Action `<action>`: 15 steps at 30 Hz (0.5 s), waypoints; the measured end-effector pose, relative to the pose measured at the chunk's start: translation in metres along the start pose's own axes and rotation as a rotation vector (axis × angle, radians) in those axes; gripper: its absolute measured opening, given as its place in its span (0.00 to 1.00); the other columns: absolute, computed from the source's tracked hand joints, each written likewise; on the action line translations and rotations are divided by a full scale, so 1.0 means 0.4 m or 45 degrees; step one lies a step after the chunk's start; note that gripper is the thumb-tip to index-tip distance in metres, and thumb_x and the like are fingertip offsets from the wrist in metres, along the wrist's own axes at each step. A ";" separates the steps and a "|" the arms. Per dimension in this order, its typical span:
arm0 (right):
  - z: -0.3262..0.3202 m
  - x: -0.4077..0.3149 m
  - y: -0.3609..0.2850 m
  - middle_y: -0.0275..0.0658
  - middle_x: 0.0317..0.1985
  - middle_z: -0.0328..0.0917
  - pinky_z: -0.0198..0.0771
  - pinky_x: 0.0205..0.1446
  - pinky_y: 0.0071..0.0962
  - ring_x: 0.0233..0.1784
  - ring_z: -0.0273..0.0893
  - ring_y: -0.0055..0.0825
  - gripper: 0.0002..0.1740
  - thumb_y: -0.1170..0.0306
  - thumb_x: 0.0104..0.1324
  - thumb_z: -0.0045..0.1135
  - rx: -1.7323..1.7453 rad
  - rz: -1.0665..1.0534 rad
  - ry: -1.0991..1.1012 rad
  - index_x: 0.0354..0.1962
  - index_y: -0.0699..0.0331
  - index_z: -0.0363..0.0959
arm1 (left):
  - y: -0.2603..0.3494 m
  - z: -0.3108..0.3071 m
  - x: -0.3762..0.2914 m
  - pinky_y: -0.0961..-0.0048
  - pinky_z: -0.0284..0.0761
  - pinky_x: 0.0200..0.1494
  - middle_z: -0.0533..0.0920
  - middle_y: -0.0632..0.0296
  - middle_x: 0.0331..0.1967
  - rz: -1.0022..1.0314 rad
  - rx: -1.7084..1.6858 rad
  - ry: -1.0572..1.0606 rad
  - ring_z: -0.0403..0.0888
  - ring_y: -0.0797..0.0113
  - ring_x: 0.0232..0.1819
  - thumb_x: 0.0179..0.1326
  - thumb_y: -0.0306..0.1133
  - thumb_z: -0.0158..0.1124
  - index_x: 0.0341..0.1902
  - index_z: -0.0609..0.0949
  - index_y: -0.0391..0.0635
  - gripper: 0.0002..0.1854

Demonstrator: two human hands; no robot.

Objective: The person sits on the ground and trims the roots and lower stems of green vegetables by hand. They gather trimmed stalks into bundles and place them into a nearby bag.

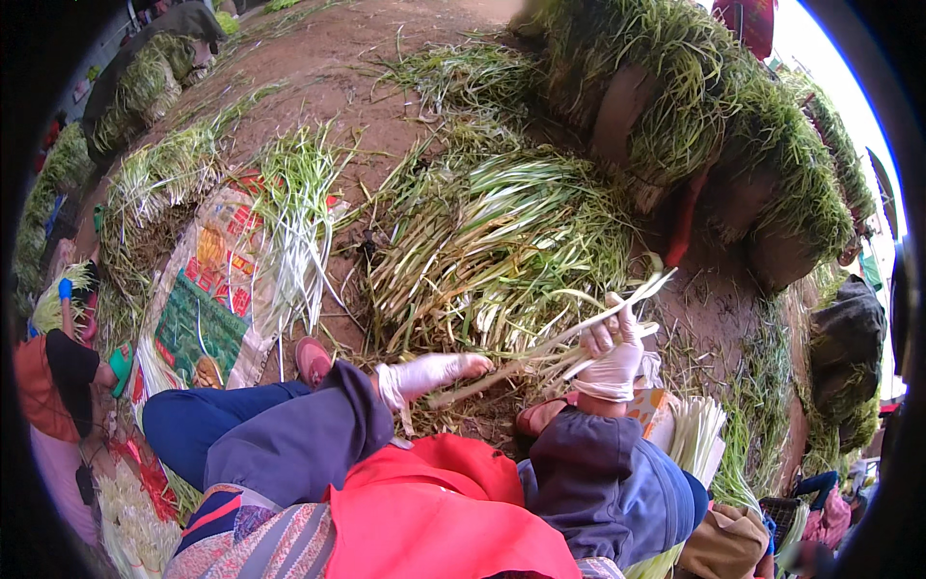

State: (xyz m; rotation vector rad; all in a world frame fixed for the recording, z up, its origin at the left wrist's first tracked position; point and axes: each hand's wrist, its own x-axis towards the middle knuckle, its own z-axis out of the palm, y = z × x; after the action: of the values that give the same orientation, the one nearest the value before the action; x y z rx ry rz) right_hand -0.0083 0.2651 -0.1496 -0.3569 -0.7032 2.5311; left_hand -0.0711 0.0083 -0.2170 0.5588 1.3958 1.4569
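My right hand, in a thin pale glove, is closed around a few long pale stalks that look like leek or garlic greens. They slant from upper right to lower left, blurred at the lower end. My left hand, gloved with bare fingertips showing, reaches in from the left beside that lower end. Whether its fingers grip a stalk cannot be made out. Just beyond both hands lies a large heap of the same greens, with white stems, green leaves and some yellowed, withered ones.
At left, white-stemmed stalks lie across a printed sack. A trimmed-looking bundle rests by my right knee. Big stacked bales of greens rise at upper right. Another person sits at far left. Leaf scraps litter the earth floor.
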 end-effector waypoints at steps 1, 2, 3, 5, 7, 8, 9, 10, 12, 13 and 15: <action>-0.021 0.013 0.005 0.26 0.20 0.61 0.50 0.11 0.13 0.12 0.55 0.13 0.15 0.64 0.68 0.46 0.067 0.056 -0.015 0.40 0.70 0.69 | 0.010 0.043 -0.008 0.73 0.72 0.39 0.77 0.67 0.46 -0.147 -0.257 -0.066 0.71 0.76 0.51 0.64 0.55 0.47 0.57 0.71 0.46 0.28; -0.032 0.017 0.014 0.26 0.20 0.61 0.51 0.11 0.13 0.12 0.55 0.13 0.16 0.63 0.68 0.45 0.041 0.019 0.132 0.40 0.70 0.69 | 0.019 0.070 -0.019 0.76 0.72 0.38 0.78 0.66 0.42 -0.187 -0.361 -0.195 0.72 0.78 0.46 0.65 0.52 0.46 0.55 0.71 0.45 0.26; -0.035 0.020 0.021 0.25 0.20 0.61 0.51 0.11 0.13 0.12 0.55 0.12 0.16 0.62 0.68 0.45 0.057 -0.011 0.065 0.40 0.69 0.69 | 0.024 0.093 -0.030 0.79 0.71 0.37 0.79 0.65 0.38 -0.228 -0.466 -0.327 0.74 0.80 0.41 0.67 0.49 0.45 0.54 0.71 0.43 0.23; -0.013 0.007 0.044 0.23 0.15 0.59 0.50 0.11 0.13 0.12 0.55 0.12 0.17 0.60 0.68 0.45 -0.088 -0.112 0.165 0.41 0.67 0.70 | 0.033 0.115 -0.029 0.81 0.66 0.26 0.75 0.70 0.18 -0.410 -0.114 -0.292 0.71 0.79 0.20 0.67 0.47 0.46 0.39 0.77 0.42 0.20; 0.036 -0.024 0.106 0.22 0.15 0.60 0.49 0.13 0.13 0.13 0.55 0.12 0.16 0.60 0.67 0.47 -0.421 0.094 0.313 0.38 0.65 0.73 | 0.041 0.119 -0.012 0.80 0.66 0.23 0.73 0.69 0.16 -0.200 0.201 0.069 0.71 0.79 0.19 0.67 0.44 0.46 0.31 0.78 0.43 0.19; 0.057 -0.044 0.143 0.21 0.15 0.60 0.48 0.15 0.12 0.14 0.54 0.11 0.14 0.60 0.66 0.48 -0.455 0.254 0.225 0.35 0.64 0.74 | 0.047 0.108 0.002 0.75 0.69 0.24 0.75 0.63 0.17 -0.088 0.406 0.208 0.75 0.70 0.19 0.65 0.41 0.47 0.30 0.78 0.43 0.17; 0.076 -0.063 0.175 0.20 0.15 0.60 0.47 0.16 0.12 0.14 0.53 0.11 0.13 0.61 0.64 0.50 -0.545 0.341 0.298 0.32 0.62 0.75 | 0.052 0.103 0.019 0.67 0.72 0.26 0.76 0.57 0.19 0.327 0.754 0.368 0.77 0.59 0.22 0.65 0.40 0.46 0.30 0.77 0.43 0.16; 0.085 -0.064 0.182 0.20 0.15 0.59 0.45 0.17 0.12 0.15 0.53 0.11 0.12 0.62 0.63 0.51 -0.641 0.467 0.174 0.30 0.62 0.75 | 0.056 0.094 0.038 0.65 0.72 0.27 0.77 0.56 0.21 0.409 1.016 0.401 0.77 0.56 0.24 0.65 0.39 0.46 0.31 0.78 0.43 0.15; 0.086 -0.059 0.181 0.22 0.16 0.61 0.45 0.20 0.12 0.17 0.53 0.11 0.10 0.64 0.61 0.52 -0.925 0.550 0.212 0.28 0.61 0.75 | 0.059 0.064 0.062 0.64 0.74 0.28 0.80 0.55 0.26 0.520 1.281 0.299 0.79 0.56 0.28 0.64 0.39 0.46 0.32 0.79 0.44 0.15; 0.075 -0.044 0.153 0.26 0.20 0.67 0.48 0.21 0.13 0.18 0.55 0.12 0.11 0.64 0.64 0.50 -0.858 0.612 0.211 0.30 0.62 0.75 | 0.058 0.042 0.077 0.65 0.74 0.29 0.81 0.55 0.29 -0.241 0.464 0.180 0.79 0.56 0.29 0.63 0.40 0.49 0.34 0.79 0.44 0.14; 0.054 -0.014 0.110 0.28 0.21 0.70 0.55 0.23 0.13 0.19 0.59 0.13 0.13 0.64 0.66 0.48 -0.871 -0.034 0.214 0.32 0.64 0.75 | 0.061 -0.043 0.133 0.65 0.74 0.32 0.81 0.53 0.30 0.486 0.930 0.566 0.79 0.54 0.30 0.62 0.41 0.51 0.35 0.80 0.45 0.14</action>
State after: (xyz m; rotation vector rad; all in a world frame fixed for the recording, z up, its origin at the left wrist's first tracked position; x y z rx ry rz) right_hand -0.0285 0.2203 -0.1546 -0.7670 -1.4778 2.1299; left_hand -0.1148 0.0508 -0.2142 1.0441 2.2998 1.3826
